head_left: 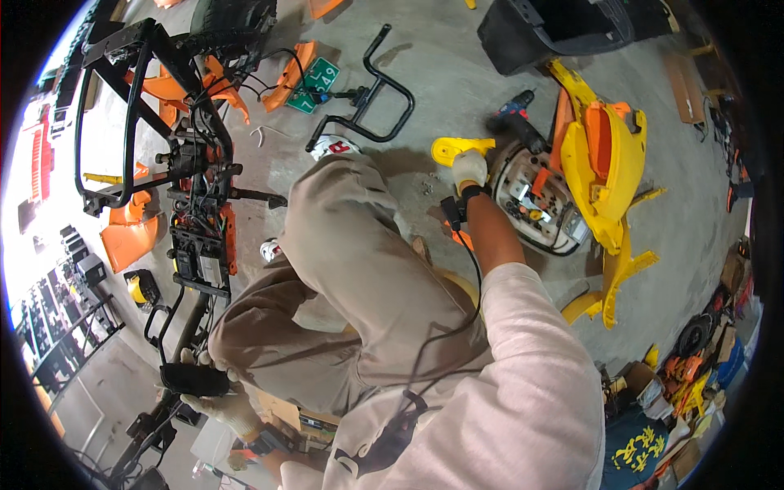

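My right hand, in a pale work glove, reaches forward over the floor. Its fingers close on the lower edge of a small flat yellow plastic piece. At the lower left, my gloved left hand wraps round a black oblong pad-like part beside the vehicle frame. Whether that part is fixed to the frame is unclear. Just right of my right hand lies an off-white tray of small parts and tools, with a black and blue cordless drill at its far edge.
Yellow body panels lie at the right, below a black bin-like container. A bent black tube bar and a green plate are ahead. Orange panels surround the frame. Mixed parts are piled at the lower right.
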Motion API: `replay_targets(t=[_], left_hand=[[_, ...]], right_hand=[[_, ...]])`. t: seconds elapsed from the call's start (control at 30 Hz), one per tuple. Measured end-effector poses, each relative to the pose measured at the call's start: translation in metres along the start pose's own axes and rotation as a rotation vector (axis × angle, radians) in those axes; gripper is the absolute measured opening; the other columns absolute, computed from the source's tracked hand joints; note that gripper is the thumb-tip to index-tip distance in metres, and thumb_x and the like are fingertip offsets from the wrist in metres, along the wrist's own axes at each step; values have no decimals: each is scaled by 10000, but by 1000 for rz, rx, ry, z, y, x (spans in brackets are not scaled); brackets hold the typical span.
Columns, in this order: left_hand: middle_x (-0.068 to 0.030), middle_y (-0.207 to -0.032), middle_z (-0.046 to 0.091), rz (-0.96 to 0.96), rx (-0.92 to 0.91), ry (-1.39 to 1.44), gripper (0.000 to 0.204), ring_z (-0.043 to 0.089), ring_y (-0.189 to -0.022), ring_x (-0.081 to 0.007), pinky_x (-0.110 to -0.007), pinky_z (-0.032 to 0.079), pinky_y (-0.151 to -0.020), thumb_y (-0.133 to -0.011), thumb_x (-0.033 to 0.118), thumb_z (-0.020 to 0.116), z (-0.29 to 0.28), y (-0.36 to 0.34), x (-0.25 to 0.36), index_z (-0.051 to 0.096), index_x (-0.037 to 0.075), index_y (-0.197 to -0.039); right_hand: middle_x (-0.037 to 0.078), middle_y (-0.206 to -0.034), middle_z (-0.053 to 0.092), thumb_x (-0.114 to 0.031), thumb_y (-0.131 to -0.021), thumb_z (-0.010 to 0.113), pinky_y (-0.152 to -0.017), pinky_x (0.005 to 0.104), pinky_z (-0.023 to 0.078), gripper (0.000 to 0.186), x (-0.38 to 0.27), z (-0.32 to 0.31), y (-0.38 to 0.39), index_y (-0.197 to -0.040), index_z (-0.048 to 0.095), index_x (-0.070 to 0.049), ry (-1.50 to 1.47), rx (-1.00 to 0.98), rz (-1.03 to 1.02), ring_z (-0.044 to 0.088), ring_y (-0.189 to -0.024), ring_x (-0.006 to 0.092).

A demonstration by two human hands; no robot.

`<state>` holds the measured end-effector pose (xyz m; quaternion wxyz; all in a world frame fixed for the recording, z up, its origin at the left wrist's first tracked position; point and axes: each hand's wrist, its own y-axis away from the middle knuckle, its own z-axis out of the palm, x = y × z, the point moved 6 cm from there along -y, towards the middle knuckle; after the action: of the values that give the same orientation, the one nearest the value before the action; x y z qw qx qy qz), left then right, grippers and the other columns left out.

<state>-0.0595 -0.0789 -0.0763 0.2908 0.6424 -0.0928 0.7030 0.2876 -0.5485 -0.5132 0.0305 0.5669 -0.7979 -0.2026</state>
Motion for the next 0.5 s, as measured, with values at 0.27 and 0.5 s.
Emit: replay_targets(t=[0.27, 0.5], left_hand=[[-121, -1113, 611, -35, 52, -89, 762, 634, -843, -194, -273, 571, -627, -922, 597, 577, 19, -7, 17, 395, 99, -1469], [-134, -1038, 653, -12, 38, -52, 738, 661, -757, -224, -280, 561, -559, -925, 595, 567, 26, -28, 14, 453, 67, -1428]], right_hand=[[158, -1134, 711, -269, -954, 494, -827, 407, 578, 318, -4, 62, -39, -1019, 727, -62, 571, -237, -289, 701, -1022, 306], [173, -1030, 735, -234, -930, 504, -784, 440, 594, 300, 19, 46, -60, -1038, 729, -68, 230, -163, 38, 725, -941, 323]])
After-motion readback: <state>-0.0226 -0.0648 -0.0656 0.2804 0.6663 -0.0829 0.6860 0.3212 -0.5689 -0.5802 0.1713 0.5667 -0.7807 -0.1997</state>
